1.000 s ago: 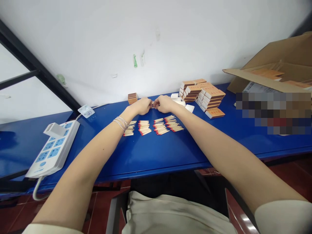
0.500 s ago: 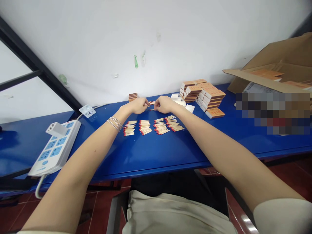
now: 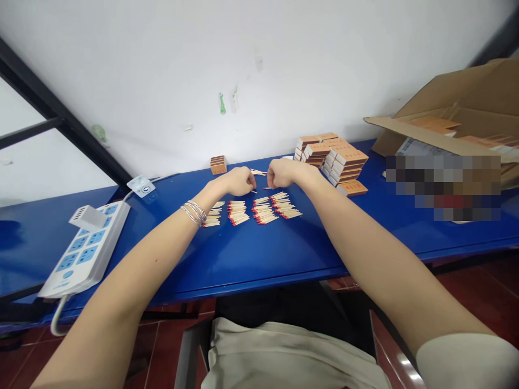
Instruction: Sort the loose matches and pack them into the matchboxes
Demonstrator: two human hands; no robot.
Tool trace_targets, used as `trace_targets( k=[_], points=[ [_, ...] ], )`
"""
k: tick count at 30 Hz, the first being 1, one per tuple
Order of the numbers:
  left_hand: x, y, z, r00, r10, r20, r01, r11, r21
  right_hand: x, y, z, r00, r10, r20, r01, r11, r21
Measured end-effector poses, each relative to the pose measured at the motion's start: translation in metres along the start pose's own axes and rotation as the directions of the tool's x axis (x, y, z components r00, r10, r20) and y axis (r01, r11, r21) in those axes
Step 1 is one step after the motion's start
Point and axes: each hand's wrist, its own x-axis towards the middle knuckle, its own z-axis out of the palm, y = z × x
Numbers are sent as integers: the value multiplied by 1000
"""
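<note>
My left hand [image 3: 241, 181] is closed in a pinch, and a thin matchstick [image 3: 254, 192] sticks out from its fingertips. To its right, my right hand [image 3: 281, 173] pinches another match [image 3: 266, 188], its red head pointing left. Behind and between the hands lie a few loose matches [image 3: 258, 172], partly hidden by the right hand. Nearer to me are several matches grouped in columns, heads mostly to the left: a far-left group [image 3: 211, 218] partly covered by my left wrist, a second group [image 3: 238, 213], a third [image 3: 265, 212] and a rightmost group [image 3: 287, 206].
Orange matchboxes [image 3: 344, 154] are stacked by the wall on the right; a small matchbox stack [image 3: 218, 165] stands behind my left hand. An open cardboard box [image 3: 425, 92] sits at far right. A white power strip [image 3: 87, 248] lies left on the blue table [image 3: 259, 259].
My left hand has moved right and nearer to me, toward the match groups. The right hand has shifted slightly right with its match. The view has tilted a little.
</note>
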Motion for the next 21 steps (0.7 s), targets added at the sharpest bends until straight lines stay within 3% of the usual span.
trace_targets(
  k=[8,17,21],
  points=[
    [-5,1,4,998,57,-22,-54,991,125,-9,-4,-7,999,-24,44,24,1000,-13],
    [-5,17,4,989,123,80,-115,989,-93,-17,-8,-15,990,3,140,4,999,-48],
    [1,0,-6,999,43,-8,-43,992,-121,-10,-1,-12,1000,6,18,-6,1000,-3]
  ],
)
